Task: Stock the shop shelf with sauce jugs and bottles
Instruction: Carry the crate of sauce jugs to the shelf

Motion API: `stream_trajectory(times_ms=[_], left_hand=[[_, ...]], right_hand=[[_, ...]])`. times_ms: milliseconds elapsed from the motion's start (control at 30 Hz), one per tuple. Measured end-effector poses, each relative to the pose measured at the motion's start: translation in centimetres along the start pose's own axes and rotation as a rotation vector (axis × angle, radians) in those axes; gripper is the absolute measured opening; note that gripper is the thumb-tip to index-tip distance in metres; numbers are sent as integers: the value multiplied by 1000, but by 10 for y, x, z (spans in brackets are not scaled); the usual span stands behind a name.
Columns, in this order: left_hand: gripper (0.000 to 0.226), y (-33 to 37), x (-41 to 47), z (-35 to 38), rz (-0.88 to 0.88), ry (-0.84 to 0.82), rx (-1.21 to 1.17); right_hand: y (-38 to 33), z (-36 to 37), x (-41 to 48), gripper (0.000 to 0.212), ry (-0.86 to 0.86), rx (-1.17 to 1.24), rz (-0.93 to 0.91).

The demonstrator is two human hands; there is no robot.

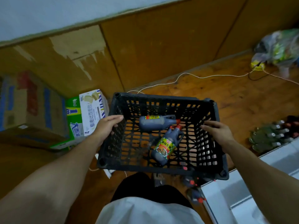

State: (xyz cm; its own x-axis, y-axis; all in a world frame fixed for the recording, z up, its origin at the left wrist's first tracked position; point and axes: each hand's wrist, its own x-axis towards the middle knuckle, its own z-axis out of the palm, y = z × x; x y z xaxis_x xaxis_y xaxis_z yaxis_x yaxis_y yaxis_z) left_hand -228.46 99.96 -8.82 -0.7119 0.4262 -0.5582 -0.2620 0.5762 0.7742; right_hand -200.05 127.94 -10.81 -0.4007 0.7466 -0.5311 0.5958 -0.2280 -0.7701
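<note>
From where I stand, the black slatted crate (pixel 161 170) is the thing to steer by. It is held up off the floor, and the boards show through its open bottom.

Well to the left of the crate, brown cardboard cartons (pixel 29 107) are stacked against the wall, too blurred to read. Just beside the crate's left wall stand a green-and-white carton (pixel 73 123) and a white box (pixel 93 110).

The left hand (pixel 106 126) has its grip clamped on the crate's left rim, fingers hooked over the top edge. Inside the crate, two dark sauce jugs lie on their sides on the slats. The far jug (pixel 155 123), toward the crate's far wall, points its red cap right. The near jug (pixel 166 146), about the crate's middle, lies label up with its cap close to the far jug's cap. The right hand (pixel 216 131) has its grip closed over the crate's right rim, fingers reaching inside.

Behind the crate, an orange-brown wooden floor (pixel 218 94) meets a wood-panelled wall (pixel 145 46) with a patch of peeled veneer, and a white cord (pixel 194 76) trails along the boards. Below the crate's near right corner more red-capped jugs (pixel 192 183) sit low and blurred.

Right of the crate, a cluster of bottles (pixel 278 135) stands beside a white surface (pixel 283 159). Far beyond the crate's right corner lies a crumpled plastic bag (pixel 278 46).
</note>
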Motion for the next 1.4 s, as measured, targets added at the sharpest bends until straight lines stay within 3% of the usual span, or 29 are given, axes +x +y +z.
stream_trajectory(times_ms=[300,533,767,1100,1400], left_hand=[[24,127,172,48,31,-301,184],[29,226,264,128,133,-469,335],[31,307,309,262,259,-631,509],[28,368,338,460,265,-856,692],[31,408,350,641,379,-1199,908]], right_hand=[[-43,-20,88,39,242,152,118],[-49,-41,120,36,471,333,195],[-28,-87,154,39,673,464,295],[18,-165,194,44,840,661,474],[17,-182,209,41,1182,859,654]])
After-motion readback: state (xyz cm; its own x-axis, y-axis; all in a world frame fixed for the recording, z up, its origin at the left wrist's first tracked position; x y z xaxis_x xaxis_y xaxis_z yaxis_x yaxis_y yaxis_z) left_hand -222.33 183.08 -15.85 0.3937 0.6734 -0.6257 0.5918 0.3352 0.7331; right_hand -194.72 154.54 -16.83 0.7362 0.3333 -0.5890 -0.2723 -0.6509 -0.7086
